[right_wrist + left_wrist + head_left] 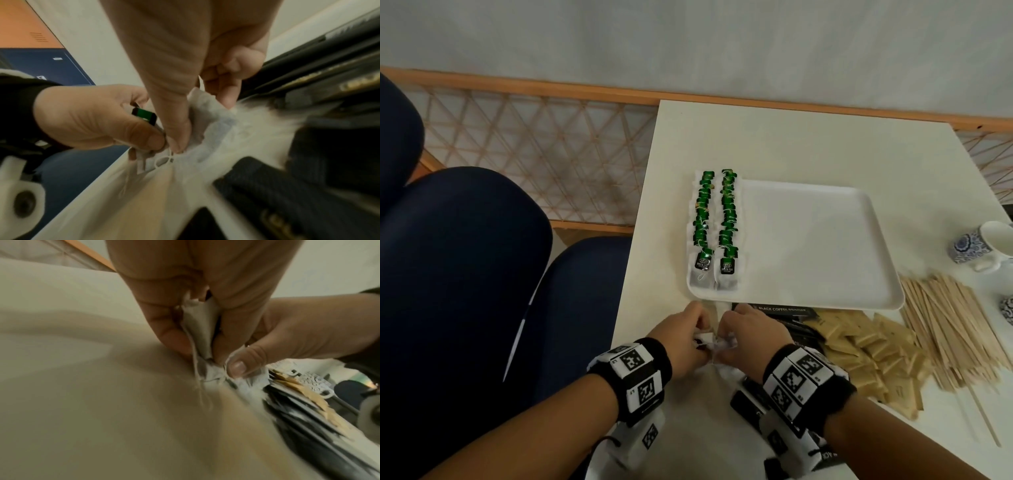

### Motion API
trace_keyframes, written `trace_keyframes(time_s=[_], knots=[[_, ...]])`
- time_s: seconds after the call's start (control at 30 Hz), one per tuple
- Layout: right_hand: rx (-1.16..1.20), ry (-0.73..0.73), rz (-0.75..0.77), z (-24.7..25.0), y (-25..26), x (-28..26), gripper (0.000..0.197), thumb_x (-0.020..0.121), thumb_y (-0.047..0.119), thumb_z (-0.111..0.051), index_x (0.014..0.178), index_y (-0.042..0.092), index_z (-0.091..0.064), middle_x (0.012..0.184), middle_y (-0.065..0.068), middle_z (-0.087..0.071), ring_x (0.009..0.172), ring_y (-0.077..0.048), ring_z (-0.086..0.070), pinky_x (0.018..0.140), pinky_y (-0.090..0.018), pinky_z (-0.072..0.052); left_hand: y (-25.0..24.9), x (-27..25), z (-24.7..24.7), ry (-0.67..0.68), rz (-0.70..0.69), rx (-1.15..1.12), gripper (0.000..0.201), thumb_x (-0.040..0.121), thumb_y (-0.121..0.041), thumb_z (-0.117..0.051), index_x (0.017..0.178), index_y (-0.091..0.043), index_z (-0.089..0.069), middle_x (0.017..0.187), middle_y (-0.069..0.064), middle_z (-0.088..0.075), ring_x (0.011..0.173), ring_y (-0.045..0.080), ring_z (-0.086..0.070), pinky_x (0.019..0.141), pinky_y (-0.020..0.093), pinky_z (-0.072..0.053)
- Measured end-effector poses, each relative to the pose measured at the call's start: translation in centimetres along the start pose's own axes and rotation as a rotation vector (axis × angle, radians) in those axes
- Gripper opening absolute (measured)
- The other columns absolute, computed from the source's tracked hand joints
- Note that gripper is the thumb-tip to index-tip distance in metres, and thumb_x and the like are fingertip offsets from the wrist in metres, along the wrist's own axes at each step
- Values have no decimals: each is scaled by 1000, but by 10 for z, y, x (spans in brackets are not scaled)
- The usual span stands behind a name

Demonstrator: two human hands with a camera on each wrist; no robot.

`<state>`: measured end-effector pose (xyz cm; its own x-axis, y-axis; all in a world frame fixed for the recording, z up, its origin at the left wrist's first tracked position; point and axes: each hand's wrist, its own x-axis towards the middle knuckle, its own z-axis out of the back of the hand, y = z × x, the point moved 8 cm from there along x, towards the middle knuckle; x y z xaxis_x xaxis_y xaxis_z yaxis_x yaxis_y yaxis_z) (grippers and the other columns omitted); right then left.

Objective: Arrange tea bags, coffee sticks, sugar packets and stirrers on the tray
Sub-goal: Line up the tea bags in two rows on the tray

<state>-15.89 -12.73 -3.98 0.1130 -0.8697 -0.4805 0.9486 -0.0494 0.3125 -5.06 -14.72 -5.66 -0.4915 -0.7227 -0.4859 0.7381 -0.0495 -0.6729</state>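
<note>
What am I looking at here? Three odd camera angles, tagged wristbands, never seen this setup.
No robot: a person works bare-handed, wearing a head camera and one camera on each wrist. The big picture is the head view; the two close-ups look along each hand. On the white table sits a white tray with two rows of green-tagged tea bags. Beside it lie black coffee sticks, tan sugar packets, wooden stirrers and a patterned cup. The left hand and right hand each pinch a tea bag, strings seemingly tangled.
</note>
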Motion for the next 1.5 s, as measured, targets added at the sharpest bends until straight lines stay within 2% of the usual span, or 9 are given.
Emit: trace_keyframes(time_s=[0.1,0.23,0.47,0.7,0.9,1.0,1.13,1.33,1.5], knots=[[66,-28,-6,10,-7,-6,27,76,48,-66,90,33,-49,90,11,-56,89,-13,-57,69,-26,-41,5,-2,7,-24,21,-143,49,83,-17,-67,119,-33,-39,105,-4,-54,95,12,-58,76,21,-44],[298,-47,-45,32,-24,-12,33,66,54,-73,82,32,-53,69,12,-57,65,-4,-51,61,-23,-41,18,-3,27,-114,100,-406,32,88,-4,-59,96,-35,-54,100,0,-59,68,18,-63,55,28,-54],[716,-15,110,52,1,-7,27,62,28,-87,79,25,-65,77,7,-67,66,-1,-57,68,-21,-51,1,0,19,17,173,-754,18,91,-6,-56,95,-20,-66,85,6,-67,64,17,-64,55,26,-55],[537,-330,106,64,-8,7,46,61,38,-86,99,35,-61,105,10,-48,82,-6,-53,71,-17,-44,-9,-2,11,91,273,-1126,31,93,-42,-52,98,-17,-69,91,9,-70,74,21,-66,58,31,-54],[175,-638,186,77,-4,-6,40,59,42,-83,77,24,-53,89,9,-43,73,-10,-42,50,-13,-25,1,1,9,40,286,-1097,12,95,-21,-55,95,-12,-64,93,10,-68,77,19,-66,53,27,-53],[177,-553,208,68,-2,-5,28,70,53,-72,77,30,-58,80,16,-45,69,-7,-46,52,-19,-35,5,2,9,11,304,-1139,16,95,-25,-55,93,-12,-65,88,9,-69,72,19,-67,52,27,-54],[230,-296,176,42,3,1,63,63,76,-57,113,38,-59,100,19,-54,86,0,-56,77,-20,-49,4,1,8,8,334,-1168,22,96,-26,-54,102,-8,-65,86,12,-69,61,21,-64,48,26,-52],[393,-241,199,40,5,5,25,90,28,-61,113,29,-69,97,7,-69,86,-7,-63,84,-23,-49,14,0,8,-10,348,-1100,26,95,-29,-55,105,-6,-61,90,14,-68,70,22,-66,50,27,-50],[414,-271,124,51,-6,12,28,88,13,-60,108,27,-72,99,8,-72,87,-5,-66,82,-14,-49,23,-6,15,-23,343,-1110,21,95,-22,-55,107,-6,-62,90,10,-70,73,21,-69,49,28,-52]])
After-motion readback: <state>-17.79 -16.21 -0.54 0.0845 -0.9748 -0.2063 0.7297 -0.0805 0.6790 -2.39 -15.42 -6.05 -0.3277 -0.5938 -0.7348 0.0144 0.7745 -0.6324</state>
